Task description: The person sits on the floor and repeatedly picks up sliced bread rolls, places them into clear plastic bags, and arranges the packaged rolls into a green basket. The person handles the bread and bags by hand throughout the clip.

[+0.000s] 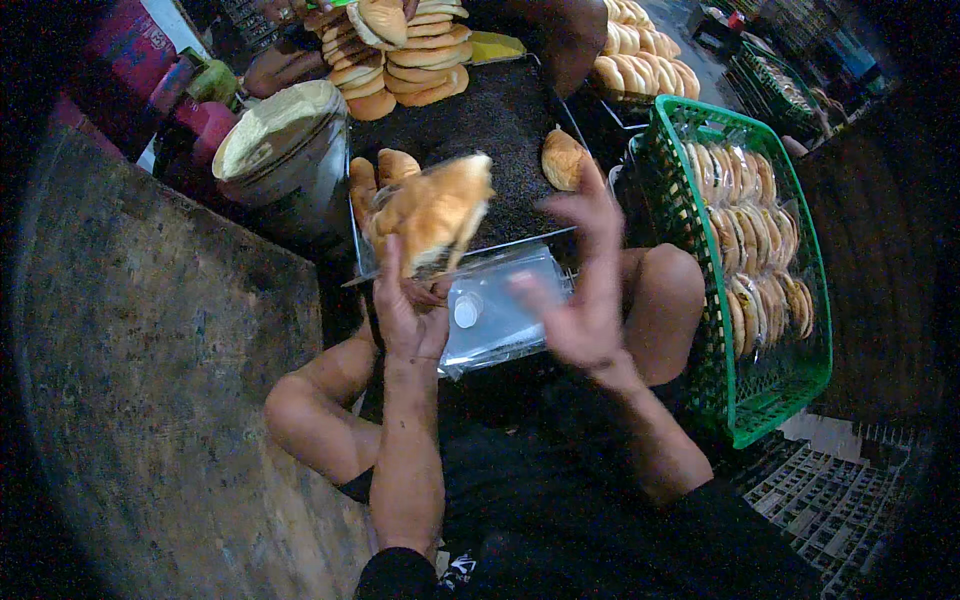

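Observation:
My left hand (pixel 411 319) grips a golden-brown split bread bun (pixel 442 214), tilted above the near edge of a dark baking tray (pixel 499 142). The bun is slightly blurred, and its filling cannot be made out. Blurred by motion, my right hand (pixel 589 281) is raised with fingers apart and holds nothing. Between my hands lies a stack of clear plastic bags (pixel 510 330) with a round white object (pixel 469 309) on it. A single bun (pixel 562 160) rests at the tray's right side, beyond my right fingers. More buns (pixel 397 166) sit at its left edge, partly hidden by the held one.
To the right stands a green plastic crate (pixel 823 322) holding rows of bagged buns (pixel 750 240). A tub (pixel 281 146) with pale contents is left of the tray. Stacked buns (pixel 427 71) fill the tray's far end, where another person holds a bun (pixel 382 22). More buns (pixel 645 71) lie far right.

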`<state>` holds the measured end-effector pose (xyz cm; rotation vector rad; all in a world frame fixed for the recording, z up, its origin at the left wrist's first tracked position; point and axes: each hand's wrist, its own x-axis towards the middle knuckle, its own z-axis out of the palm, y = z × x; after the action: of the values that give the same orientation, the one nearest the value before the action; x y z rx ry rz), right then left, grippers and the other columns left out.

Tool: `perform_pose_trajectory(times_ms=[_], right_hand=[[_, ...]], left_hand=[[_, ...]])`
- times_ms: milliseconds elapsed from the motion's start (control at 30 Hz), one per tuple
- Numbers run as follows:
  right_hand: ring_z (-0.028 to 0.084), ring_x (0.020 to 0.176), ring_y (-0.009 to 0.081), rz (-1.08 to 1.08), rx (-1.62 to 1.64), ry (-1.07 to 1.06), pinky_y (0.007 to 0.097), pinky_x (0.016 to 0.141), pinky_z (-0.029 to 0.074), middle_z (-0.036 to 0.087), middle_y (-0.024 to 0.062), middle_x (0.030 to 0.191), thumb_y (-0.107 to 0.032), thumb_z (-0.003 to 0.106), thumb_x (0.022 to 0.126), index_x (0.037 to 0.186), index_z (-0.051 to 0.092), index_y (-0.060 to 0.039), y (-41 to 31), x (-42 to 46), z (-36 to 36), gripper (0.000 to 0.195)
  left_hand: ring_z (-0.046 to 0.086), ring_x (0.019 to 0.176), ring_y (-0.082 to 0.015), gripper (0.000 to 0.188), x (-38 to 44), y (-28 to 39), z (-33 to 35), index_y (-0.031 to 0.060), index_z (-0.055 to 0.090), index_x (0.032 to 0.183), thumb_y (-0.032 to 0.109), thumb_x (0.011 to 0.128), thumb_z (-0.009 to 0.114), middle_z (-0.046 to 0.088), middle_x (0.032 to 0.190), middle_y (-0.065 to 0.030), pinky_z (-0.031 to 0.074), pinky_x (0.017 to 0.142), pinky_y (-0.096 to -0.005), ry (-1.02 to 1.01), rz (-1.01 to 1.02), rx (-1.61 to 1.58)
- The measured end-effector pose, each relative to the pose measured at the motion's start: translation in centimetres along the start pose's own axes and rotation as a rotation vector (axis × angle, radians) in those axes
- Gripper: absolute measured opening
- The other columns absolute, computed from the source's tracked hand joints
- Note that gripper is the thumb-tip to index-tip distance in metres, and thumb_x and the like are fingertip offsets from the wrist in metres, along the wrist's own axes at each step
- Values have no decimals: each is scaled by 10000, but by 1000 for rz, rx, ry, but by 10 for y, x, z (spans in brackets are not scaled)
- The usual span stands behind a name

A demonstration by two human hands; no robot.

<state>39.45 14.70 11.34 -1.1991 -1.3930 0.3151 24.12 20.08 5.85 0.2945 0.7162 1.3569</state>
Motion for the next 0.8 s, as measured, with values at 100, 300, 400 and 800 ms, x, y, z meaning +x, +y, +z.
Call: perform_pose_trajectory(times_ms=[100,300,400,800], right_hand=[[344,1340,409,-231,-301,-131,519,1125,228,432,197,1380,-130,712,785,871,646,-64,6,-2,30,126],[363,1328,412,-294,-558,-116,514,1105,266,348,229,1455,-196,736,764,1120,541,-62,-28,9,-68,428],[445,1275,367,-339,-935,-398,554,1094,277,441,189,1378,-290,693,772,1275,472,-85,-48,15,-93,586],[628,959,436,1291,-1580,432,510,828,508,642,270,1037,-452,692,769,1323,375,-17,78,-119,-469,773]], left_hand=[[631,1026,-238,573,6,-6,-11,49,449,1332,445,935,564,588,1231,-116,579,778,-335,-237,-129,-212],[568,1156,-261,535,-8,-68,14,41,464,1332,419,959,532,550,1304,-116,515,930,-383,-154,-158,-24],[558,1156,-243,540,-3,-88,38,44,456,1341,441,975,491,557,1287,-97,487,940,-413,-393,-191,132],[655,525,-268,522,51,-116,-87,-18,693,793,500,847,659,665,636,-181,507,548,-376,-785,55,2346]])
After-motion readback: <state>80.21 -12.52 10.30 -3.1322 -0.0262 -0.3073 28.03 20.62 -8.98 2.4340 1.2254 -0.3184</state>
